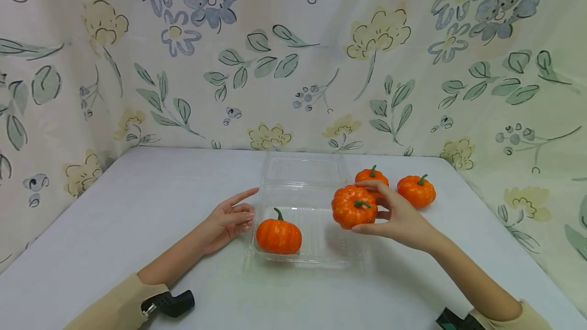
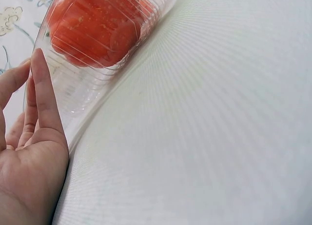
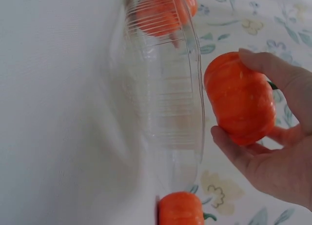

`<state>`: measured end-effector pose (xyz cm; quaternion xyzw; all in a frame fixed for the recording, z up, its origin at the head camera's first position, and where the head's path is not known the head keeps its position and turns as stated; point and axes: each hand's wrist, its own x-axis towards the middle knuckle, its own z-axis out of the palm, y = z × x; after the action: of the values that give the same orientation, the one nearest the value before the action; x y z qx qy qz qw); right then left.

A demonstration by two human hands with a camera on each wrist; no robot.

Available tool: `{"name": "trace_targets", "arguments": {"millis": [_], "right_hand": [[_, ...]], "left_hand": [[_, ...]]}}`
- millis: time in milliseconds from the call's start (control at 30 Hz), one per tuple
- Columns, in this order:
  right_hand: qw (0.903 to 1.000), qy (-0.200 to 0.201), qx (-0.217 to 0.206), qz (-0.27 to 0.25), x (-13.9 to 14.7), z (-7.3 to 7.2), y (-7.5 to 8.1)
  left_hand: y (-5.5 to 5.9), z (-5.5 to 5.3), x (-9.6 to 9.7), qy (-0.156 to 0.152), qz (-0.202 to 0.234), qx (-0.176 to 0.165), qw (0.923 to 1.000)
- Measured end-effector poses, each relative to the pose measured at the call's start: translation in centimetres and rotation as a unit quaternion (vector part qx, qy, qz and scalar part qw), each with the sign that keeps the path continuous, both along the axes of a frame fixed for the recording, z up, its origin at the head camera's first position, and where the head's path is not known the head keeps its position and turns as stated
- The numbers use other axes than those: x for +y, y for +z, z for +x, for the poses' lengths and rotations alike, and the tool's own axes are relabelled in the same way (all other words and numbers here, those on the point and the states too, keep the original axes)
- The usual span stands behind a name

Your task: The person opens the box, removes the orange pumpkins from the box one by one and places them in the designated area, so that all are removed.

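Note:
A small orange pumpkin [image 1: 350, 202] with a green stem is gripped between the thumb and fingers of my right hand [image 1: 403, 218], held up over the right part of a clear plastic container [image 1: 316, 228]. In the right wrist view the held pumpkin [image 3: 239, 98] is beside the container wall, apart from it. Another pumpkin [image 1: 278, 236] sits inside the container at its left end, stem up. My left hand [image 1: 229, 223] is at the container's left side, index finger extended near its rim; in the left wrist view the fingertips [image 2: 39, 61] are at the clear rim.
Two more pumpkins stand on the white table right of the container, one behind the right hand [image 1: 367, 173] and one farther right [image 1: 416, 191]. The container's lid [image 1: 304, 169] lies folded back behind it. A flowered curtain [image 1: 275, 106] hangs behind the table.

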<state>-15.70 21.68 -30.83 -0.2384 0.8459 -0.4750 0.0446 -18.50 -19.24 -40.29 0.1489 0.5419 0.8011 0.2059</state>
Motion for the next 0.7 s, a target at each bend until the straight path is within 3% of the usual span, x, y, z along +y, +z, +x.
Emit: {"name": "trace_targets", "arguments": {"millis": [700], "right_hand": [[0.9990,-0.044,0.006,-0.001,1.8,0.3,0.0]], "left_hand": [[0.0,0.0,0.0,0.000,0.005,0.004,1.0000]]}}
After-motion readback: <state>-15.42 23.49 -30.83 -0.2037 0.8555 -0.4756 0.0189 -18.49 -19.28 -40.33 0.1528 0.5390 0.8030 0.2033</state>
